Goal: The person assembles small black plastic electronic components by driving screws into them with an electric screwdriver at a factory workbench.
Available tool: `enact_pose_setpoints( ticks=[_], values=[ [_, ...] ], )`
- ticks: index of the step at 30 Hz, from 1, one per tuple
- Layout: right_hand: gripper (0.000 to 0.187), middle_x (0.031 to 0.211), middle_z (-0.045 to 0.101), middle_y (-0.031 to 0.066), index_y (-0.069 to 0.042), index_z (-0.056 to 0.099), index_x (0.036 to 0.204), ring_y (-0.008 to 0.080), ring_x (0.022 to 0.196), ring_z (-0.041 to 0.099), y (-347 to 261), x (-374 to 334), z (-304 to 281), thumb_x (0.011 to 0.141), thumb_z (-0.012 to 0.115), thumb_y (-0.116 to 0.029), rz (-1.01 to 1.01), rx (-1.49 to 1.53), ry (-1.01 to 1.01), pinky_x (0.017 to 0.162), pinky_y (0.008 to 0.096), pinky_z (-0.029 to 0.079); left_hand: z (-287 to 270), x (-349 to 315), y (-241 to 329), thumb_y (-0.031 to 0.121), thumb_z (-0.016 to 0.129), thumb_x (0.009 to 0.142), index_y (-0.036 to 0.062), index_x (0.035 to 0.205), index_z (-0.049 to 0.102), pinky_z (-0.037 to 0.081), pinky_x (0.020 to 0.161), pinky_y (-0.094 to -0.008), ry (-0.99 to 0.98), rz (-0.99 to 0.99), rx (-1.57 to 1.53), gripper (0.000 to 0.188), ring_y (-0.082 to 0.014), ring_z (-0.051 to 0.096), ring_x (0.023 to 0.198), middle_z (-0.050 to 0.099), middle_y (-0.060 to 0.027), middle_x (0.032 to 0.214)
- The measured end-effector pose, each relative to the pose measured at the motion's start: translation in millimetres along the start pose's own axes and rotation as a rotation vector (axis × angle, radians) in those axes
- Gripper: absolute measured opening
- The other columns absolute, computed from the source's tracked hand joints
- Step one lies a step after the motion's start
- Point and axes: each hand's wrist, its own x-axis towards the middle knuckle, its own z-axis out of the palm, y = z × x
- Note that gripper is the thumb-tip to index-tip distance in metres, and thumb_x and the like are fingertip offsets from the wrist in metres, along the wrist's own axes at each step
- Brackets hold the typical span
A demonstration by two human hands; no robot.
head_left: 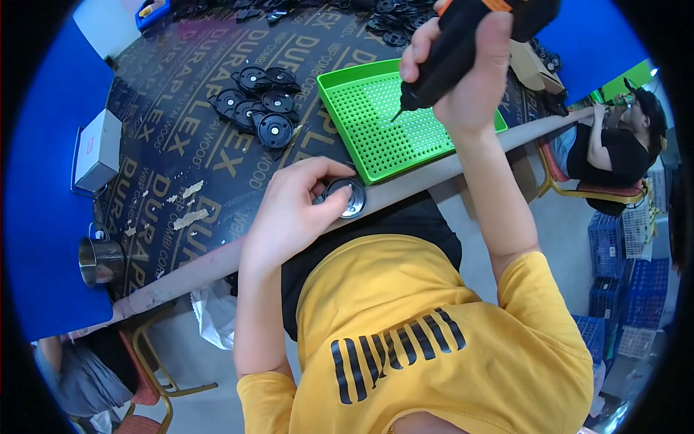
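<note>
Worktop: dark board, pale lettering printed across it, pale rounded front edge. Reference: green tray, perforated, lying near that edge. Left of tray: loose cluster of round black parts, some overlapping. Beyond tray: heap of black pieces. Right of tray: cardboard box. Well left of tray: pale patches, scraps or wear, cannot tell; farther left, white box and metal cup.

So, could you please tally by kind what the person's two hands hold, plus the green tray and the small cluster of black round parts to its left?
Power driver in the right hand: 1
Round part in the left hand: 1
Green tray: 1
Black round parts in the cluster: 6 visible, overlapping
Total: 9 visible
</note>
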Motion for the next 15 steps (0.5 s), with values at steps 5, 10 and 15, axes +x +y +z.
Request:
enact_pose_setpoints(
  ticks=[5, 10, 15],
  values=[
    [0.062, 0.059, 0.050, 0.0075, -0.003, 0.044, 0.099, 0.0161, 0.046, 0.053, 8, -5, -9, 0.083, 0.049, -0.063, -0.049, -0.282, -0.040, 0.044, 0.0259, 0.045, 1, -6, -5, 0.010, 0.067, 0.072, -0.0025, 0.097, 0.063, 0.046, 0.067, -0.0260, 0.023, 0.235, 0.141, 0.029, -0.0179, 0.058, 0.076, 0.060, -0.0106, 0.087],
    [0.061, 0.059, 0.051, 0.0072, -0.004, 0.044, 0.099, 0.0156, 0.047, 0.053, 9, -6, -9, 0.083, 0.050, -0.062, -0.055, -0.326, -0.023, 0.045, 0.0249, 0.045, 11, -16, 5, 0.009, 0.073, 0.067, -0.0031, 0.096, 0.064, 0.045, 0.066, -0.0260, 0.248, 0.133, 0.143, 0.033, -0.0158, 0.057, 0.073, 0.060, -0.0096, 0.087],
    [0.060, 0.059, 0.052, 0.0074, -0.004, 0.044, 0.100, 0.0150, 0.047, 0.053, -6, -4, 40, 0.084, 0.050, -0.061, 0.340, -0.882, 0.510, 0.045, 0.0244, 0.044, 8, -10, -1, 0.010, 0.073, 0.067, -0.0028, 0.091, 0.065, 0.047, 0.067, -0.0329, 0.290, 0.064, 0.126, 0.028, -0.0248, 0.059, 0.076, 0.059, -0.0122, 0.085]
  ],
)
